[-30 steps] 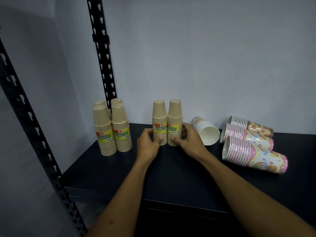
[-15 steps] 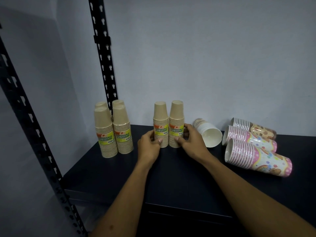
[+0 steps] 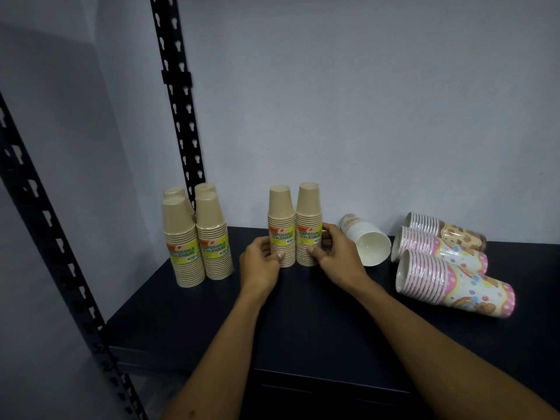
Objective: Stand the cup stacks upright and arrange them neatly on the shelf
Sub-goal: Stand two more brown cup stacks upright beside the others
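Head view: left hand (image 3: 261, 262) and right hand (image 3: 339, 258) clamped the tan pair (image 3: 294, 225), fingers curled round its sides; fingertips behind it were hidden.

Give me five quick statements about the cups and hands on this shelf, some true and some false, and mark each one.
1. Both hands hold the middle pair of tan stacks: the left hand on the left stack, the right hand on the right stack. True.
2. The pink stacks stand upright. False: they lie on their sides on the shelf.
3. The white stack lies on its side, its open mouth towards the camera. True.
4. The tan group by the post has toppled. False: those stacks stand upright.
5. The held tan stacks carry yellow labels. True.
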